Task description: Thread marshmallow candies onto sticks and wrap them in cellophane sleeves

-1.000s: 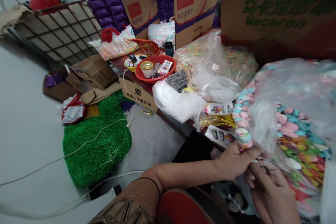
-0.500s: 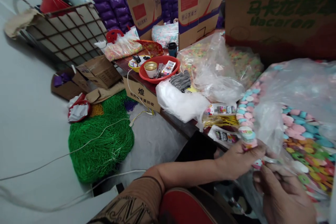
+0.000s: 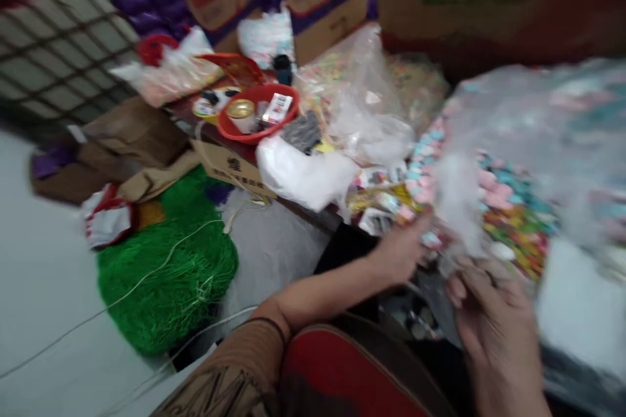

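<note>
My left hand (image 3: pixel 403 244) is closed round a narrow clear bag of pastel candies (image 3: pixel 430 240), whose filled end sticks out beyond the fingers. Fingers curled in a pinch, my right hand (image 3: pixel 496 313) holds the translucent plastic end of that bag; motion blur hides the exact grip. Just beyond both hands lies a large open clear sack (image 3: pixel 462 208) of candies. Pink and blue pieces (image 3: pixel 503 186) show in it, with multicoloured ring-shaped pieces (image 3: pixel 523 231) nearer to me. Printed packets (image 3: pixel 376 221) and gold twist ties (image 3: pixel 362 201) lie beside my left hand.
A white plastic bundle (image 3: pixel 303 176) rests at the table edge, near a red basin (image 3: pixel 259 138) with a tin and small packs. Large cartons (image 3: pixel 323 26) stand behind. Green netting (image 3: pixel 166 280) covers the floor on the left. A white panel (image 3: pixel 581 306) is at right.
The view has swung right and down, so things appear shifted left and up, blurred. The hands are slightly farther apart, with the bag still between them.
</note>
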The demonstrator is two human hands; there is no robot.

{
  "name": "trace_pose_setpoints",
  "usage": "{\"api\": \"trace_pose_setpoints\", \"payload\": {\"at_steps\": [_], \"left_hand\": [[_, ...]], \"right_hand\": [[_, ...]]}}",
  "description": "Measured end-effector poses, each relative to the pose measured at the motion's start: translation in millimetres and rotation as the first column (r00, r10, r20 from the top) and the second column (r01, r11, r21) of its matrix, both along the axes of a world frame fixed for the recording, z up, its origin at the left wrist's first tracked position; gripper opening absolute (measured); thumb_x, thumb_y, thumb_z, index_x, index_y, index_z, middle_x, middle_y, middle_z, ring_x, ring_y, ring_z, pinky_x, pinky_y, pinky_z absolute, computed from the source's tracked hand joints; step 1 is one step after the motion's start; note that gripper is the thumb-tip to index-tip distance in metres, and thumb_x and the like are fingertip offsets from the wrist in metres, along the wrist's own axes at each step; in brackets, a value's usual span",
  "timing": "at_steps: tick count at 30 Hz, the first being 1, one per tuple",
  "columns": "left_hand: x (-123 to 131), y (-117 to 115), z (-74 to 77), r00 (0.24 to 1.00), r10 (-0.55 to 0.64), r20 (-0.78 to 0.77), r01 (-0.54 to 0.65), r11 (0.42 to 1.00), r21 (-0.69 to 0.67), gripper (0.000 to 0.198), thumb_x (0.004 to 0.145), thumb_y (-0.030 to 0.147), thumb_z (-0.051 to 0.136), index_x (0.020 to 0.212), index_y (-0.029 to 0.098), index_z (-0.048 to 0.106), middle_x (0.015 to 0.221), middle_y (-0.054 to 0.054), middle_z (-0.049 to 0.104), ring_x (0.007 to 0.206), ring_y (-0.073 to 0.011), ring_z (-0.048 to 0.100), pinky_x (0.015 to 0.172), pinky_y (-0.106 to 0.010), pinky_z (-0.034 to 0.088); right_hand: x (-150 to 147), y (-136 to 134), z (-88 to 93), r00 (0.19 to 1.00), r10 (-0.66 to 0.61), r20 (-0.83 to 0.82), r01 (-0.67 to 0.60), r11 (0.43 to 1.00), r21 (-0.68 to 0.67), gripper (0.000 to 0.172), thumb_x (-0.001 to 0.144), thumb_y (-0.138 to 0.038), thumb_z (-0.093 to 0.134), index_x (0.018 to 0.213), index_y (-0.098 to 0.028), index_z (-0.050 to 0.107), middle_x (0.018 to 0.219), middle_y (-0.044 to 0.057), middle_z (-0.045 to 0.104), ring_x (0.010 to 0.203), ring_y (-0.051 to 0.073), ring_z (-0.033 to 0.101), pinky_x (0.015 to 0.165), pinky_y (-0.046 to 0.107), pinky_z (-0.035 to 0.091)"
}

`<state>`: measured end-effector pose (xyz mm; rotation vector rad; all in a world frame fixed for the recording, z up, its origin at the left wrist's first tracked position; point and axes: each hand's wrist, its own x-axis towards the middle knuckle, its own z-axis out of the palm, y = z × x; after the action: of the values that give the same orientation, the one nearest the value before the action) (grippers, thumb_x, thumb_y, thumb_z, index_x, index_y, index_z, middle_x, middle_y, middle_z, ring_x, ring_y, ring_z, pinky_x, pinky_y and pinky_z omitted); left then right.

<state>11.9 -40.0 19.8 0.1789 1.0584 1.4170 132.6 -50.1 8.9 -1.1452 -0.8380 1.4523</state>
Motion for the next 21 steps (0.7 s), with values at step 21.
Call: {"api": "trace_pose_setpoints", "payload": {"at_steps": [21], "left_hand": [[3,10,-9.5,0.974,-0.183,0.135,0.155,0.968,0.199,0.033,0.097,0.025,0.046,0.085,0.018,0.076,0.082,-0.009,0.076,0.107,-0.0254,0.073,0.104,-0.04,0.053]], "right_hand": [[9,14,2.4,0.717,0.067,0.694,-0.301,0.927,0.222,0.02,0.085,-0.035,0.061,0.088,-0.021,0.076,0.085,0.004,0.077,0.075,0.018,0.068,0.075,0.032,0.053]]}}
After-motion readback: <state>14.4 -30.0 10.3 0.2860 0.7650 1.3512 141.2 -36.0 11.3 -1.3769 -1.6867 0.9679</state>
